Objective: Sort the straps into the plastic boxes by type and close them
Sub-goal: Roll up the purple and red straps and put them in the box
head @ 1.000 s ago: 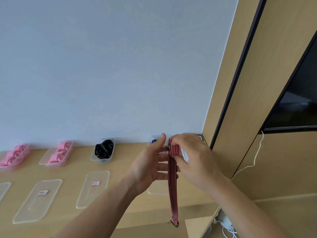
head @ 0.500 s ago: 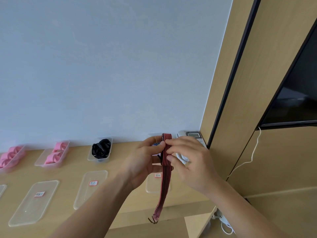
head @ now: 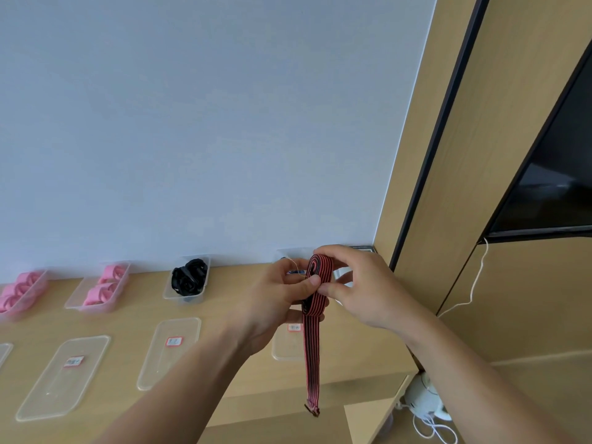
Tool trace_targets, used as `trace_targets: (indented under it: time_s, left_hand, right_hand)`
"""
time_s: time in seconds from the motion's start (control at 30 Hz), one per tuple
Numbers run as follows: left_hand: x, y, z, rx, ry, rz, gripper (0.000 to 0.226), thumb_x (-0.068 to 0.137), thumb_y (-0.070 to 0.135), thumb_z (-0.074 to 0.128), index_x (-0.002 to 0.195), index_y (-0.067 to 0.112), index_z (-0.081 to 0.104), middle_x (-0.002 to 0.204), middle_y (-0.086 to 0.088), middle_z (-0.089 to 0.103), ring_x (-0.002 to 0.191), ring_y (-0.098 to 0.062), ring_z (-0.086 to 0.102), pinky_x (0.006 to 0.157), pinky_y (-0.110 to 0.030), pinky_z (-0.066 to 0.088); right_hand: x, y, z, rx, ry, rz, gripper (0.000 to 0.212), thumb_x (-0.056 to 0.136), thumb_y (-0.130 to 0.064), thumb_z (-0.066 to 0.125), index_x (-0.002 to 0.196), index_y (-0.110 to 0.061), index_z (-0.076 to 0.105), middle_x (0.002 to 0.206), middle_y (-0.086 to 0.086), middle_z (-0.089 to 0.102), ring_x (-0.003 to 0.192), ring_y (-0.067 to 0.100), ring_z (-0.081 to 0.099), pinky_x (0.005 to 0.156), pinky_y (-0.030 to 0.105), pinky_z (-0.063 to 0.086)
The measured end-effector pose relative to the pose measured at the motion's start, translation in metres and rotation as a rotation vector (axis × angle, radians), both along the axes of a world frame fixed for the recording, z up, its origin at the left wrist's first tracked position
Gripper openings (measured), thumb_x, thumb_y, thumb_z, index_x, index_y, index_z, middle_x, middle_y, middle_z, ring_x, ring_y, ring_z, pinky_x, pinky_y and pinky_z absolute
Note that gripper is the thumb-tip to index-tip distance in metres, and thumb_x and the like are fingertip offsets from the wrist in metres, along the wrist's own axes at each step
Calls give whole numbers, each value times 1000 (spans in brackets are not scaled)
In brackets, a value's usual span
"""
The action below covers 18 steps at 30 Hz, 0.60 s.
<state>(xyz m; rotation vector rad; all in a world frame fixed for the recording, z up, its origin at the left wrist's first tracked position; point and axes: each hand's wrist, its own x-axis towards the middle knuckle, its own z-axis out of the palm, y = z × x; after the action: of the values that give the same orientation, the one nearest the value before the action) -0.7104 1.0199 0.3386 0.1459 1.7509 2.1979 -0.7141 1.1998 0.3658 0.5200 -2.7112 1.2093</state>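
Note:
A red-and-black striped strap (head: 312,347) is partly wound into a loop between my hands, and its free end hangs down past the table edge. My left hand (head: 275,302) pinches the loop with thumb and fingers. My right hand (head: 358,283) grips the top of the loop from the right. Behind my hands stands a clear plastic box (head: 288,256), mostly hidden. A box of black straps (head: 189,280) and two boxes of pink straps (head: 102,288) (head: 19,291) stand along the wall.
Clear lids with red labels lie on the wooden table (head: 224,322): one (head: 168,350), another (head: 62,376), and one (head: 288,344) under my hands. A wooden panel (head: 448,187) and a dark screen (head: 551,177) are to the right. A white cable (head: 474,283) hangs there.
The strap's loop has grown as my hands wound more of it, and the hanging end is shorter than a second ago. Both hands stay over the right-hand lid.

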Motion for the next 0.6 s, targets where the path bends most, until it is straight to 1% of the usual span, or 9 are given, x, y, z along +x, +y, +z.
trace_targets:
  time_s: [0.07,0.13,0.2,0.27,0.37,0.43,0.5,0.6]
  left_hand:
    - [-1,0,0,7,-1,-6,43,87,16,76,126,3,60,100,-15,76,86,-26,73,77,-51,64]
    - [-1,0,0,-4,8,-19,53,80,20,78,127,4,60,100,-15,75,83,-25,72,79,-53,63]
    - [0,1,1,-19,12,-33,55,79,21,78,128,3,60,100,-15,74,82,-25,70,81,-55,63]
    - [1,2,2,-20,2,-38,51,84,19,76,129,2,60,102,-16,72,86,-27,68,82,-53,63]
    - [4,3,3,-21,-13,-44,35,98,18,68,128,0,62,104,-15,72,96,-28,71,86,-46,62]
    - [6,3,2,-48,-36,-47,37,102,26,64,126,-1,65,105,-12,73,101,-30,73,92,-46,60]
    - [8,3,0,-75,-63,-48,44,101,37,63,124,0,67,104,-7,74,102,-32,75,98,-51,57]
    - [9,3,-1,-90,-99,-46,54,95,51,64,123,5,69,105,-6,76,104,-33,76,99,-52,56]
  right_hand:
    - [-1,1,1,11,9,8,40,81,-20,80,117,-31,66,99,-17,70,92,8,66,85,35,55]
    - [-2,2,3,25,1,25,36,80,-19,80,112,-32,68,95,-16,70,92,7,65,86,37,54]
    - [-2,3,6,39,-8,47,33,79,-18,79,107,-31,70,92,-13,71,91,9,66,85,39,54]
    - [-2,3,8,43,-4,45,32,78,-16,80,106,-29,70,91,-10,72,91,10,66,85,40,54]
    - [0,3,11,38,30,16,31,78,-16,81,105,-27,71,93,-9,71,90,11,66,85,40,54]
    - [0,2,12,54,79,-22,35,78,-17,81,108,-27,69,97,-10,68,92,12,64,87,37,53]
    - [2,0,12,63,122,-47,39,78,-17,81,113,-27,66,102,-9,64,94,12,61,89,36,51]
    - [6,-4,9,58,213,-47,40,79,-13,80,115,-21,66,102,-5,63,92,14,59,87,36,50]
